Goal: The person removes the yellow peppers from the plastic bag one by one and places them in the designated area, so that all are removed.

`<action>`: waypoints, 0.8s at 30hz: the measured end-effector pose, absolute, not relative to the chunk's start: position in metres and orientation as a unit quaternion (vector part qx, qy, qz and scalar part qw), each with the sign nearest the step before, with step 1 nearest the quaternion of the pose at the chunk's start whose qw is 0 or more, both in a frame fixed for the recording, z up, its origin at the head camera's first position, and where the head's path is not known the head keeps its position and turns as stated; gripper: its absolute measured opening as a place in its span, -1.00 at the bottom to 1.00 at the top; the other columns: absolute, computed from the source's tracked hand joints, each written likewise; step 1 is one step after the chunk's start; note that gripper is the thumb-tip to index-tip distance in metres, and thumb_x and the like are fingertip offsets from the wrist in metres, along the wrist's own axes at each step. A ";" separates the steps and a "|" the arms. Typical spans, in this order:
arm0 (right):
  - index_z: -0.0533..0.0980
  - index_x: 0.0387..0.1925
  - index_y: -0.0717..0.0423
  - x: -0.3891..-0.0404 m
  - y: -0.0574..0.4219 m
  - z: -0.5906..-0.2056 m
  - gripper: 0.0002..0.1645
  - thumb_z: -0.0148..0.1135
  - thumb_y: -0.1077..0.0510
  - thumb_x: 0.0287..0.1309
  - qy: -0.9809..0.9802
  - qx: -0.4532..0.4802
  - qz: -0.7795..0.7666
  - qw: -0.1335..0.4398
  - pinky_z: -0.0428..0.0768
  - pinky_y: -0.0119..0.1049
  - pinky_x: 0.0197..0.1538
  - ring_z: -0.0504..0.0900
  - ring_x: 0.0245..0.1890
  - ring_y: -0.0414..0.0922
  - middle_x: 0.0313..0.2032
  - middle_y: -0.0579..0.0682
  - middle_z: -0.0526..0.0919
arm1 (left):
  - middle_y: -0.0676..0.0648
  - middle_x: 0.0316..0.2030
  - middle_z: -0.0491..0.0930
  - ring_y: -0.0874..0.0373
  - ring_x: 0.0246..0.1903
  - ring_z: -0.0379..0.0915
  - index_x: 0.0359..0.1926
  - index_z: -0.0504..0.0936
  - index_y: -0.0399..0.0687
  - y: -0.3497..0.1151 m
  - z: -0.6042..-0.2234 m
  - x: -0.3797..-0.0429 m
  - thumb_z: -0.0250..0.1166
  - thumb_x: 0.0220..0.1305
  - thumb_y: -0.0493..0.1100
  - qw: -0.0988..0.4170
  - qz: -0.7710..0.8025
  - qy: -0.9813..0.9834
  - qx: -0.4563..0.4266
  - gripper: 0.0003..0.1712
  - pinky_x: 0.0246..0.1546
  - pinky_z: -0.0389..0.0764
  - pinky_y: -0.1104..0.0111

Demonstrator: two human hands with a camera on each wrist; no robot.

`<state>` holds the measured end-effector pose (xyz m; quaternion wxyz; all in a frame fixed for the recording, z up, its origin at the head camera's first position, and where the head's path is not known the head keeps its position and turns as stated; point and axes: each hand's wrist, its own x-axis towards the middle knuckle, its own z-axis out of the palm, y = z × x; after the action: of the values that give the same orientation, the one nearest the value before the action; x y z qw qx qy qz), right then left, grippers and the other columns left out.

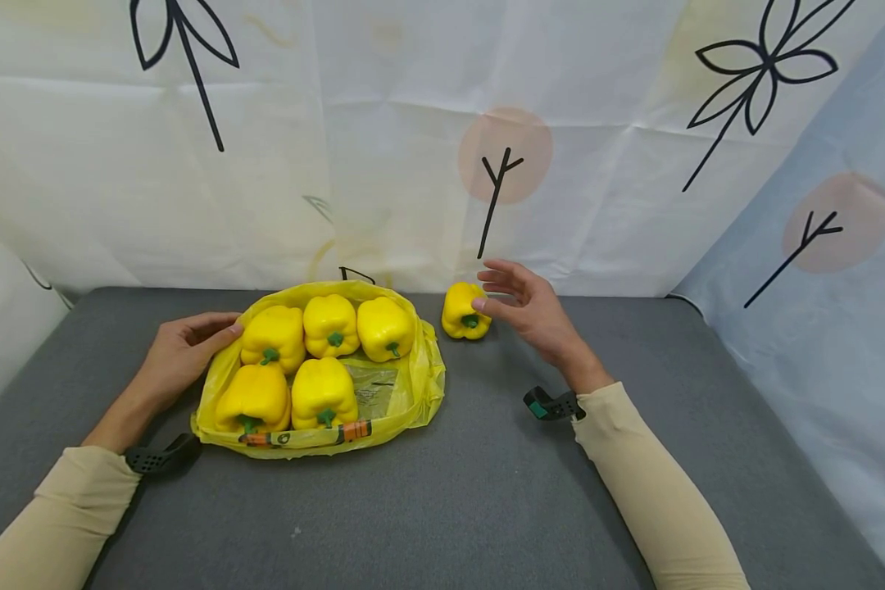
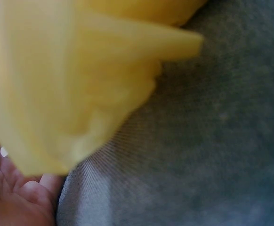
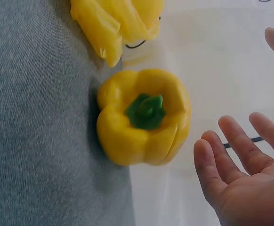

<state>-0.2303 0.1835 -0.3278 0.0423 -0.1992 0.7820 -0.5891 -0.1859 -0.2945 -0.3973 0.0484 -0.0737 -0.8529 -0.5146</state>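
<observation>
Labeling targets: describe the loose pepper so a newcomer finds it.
In the head view, find the yellow bag on the gray table. Just right of it, by the right hand, sits a yellow pepper. Unlike the five peppers in the bag, it rests directly on the table.

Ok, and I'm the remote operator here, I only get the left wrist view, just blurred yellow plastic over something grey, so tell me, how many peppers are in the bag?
Observer: Five yellow peppers show in the yellow bag in the head view.
Operator: Any outside it?
Observer: Yes, one loose pepper sits on the grey table, to the right of the bag.
Operator: Is either of the hands holding that one?
Observer: No, the right hand is beside it, with a gap between fingers and pepper in the right wrist view.
</observation>
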 end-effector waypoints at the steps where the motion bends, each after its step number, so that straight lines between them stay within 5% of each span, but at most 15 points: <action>1: 0.24 0.50 0.16 -0.230 0.182 -0.327 -0.21 0.34 0.18 0.35 0.782 -0.202 -0.588 0.042 0.33 0.08 0.39 0.37 0.36 0.15 0.38 0.24 0.38 | 0.46 -0.11 0.57 0.51 -0.16 0.55 0.30 0.52 -0.32 -0.295 -0.397 -0.186 0.21 0.52 0.02 0.048 -0.514 -0.853 -0.074 -0.43 -0.23 0.61 0.60; 24: 0.36 0.42 0.12 -0.214 0.161 -0.320 -0.29 0.38 0.26 0.28 0.764 -0.245 -0.594 0.058 0.43 0.00 0.34 0.43 0.30 0.14 0.29 0.21 0.45 | 0.46 -0.12 0.55 0.50 -0.18 0.55 0.32 0.49 -0.37 -0.294 -0.396 -0.186 0.20 0.52 0.02 0.045 -0.510 -0.856 -0.074 -0.41 -0.25 0.62 0.59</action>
<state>-0.2135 0.1605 -0.3200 0.0580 -0.2451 0.7642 -0.5938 -0.1862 -0.2937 -0.3963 0.0449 -0.0737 -0.8558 -0.5100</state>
